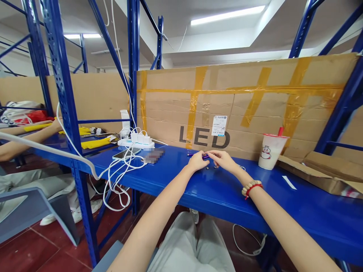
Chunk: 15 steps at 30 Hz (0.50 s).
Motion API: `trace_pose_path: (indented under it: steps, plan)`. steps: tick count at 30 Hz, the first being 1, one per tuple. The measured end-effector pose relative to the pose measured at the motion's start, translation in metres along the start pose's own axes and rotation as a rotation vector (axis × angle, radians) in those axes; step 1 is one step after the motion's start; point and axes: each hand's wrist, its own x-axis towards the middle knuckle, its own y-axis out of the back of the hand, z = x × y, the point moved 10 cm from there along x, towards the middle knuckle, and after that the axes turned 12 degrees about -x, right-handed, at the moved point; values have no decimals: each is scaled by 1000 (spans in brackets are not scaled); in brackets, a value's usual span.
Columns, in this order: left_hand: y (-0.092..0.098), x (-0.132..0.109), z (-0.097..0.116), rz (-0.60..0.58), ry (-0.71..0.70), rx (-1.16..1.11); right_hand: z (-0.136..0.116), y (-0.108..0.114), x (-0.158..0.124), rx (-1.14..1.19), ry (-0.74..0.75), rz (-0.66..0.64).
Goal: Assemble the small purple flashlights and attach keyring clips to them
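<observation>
Over the blue tabletop (172,166), both my hands meet at a slim, dark purple pen-like stick (205,156). My left hand (197,161) has its fingers closed round the stick, whose one end pokes out to the left. The fingers of my right hand (223,160) pinch at its right end. Its exact kind is too small to make out. A few tiny bits (207,168) lie on the table just below my fingers. To the right of my right hand lies a small shiny loop (242,168).
At right stand a lidded cup (271,151) with a red straw and an open cardboard box (326,172), with a white strip (289,182) nearby. At left are a power strip (136,142), tangled white cables (121,177) and a phone (126,153). Behind rises cardboard (170,109). Another person's arm (31,139) shows far left.
</observation>
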Motion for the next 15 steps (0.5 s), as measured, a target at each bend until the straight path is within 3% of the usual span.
trace_pose_path:
  steps: [4,7,11,15]
  plan:
    - [17,-9,-3,96,98,109,35,46,-8,-291,-233,263]
    - [21,-15,11,114,32,184,60,68,-20,-620,-447,287]
    - [30,-29,58,201,-244,149,82,83,-33,-733,-608,250]
    - [44,-76,124,344,-604,41,98,101,-45,-676,-672,304]
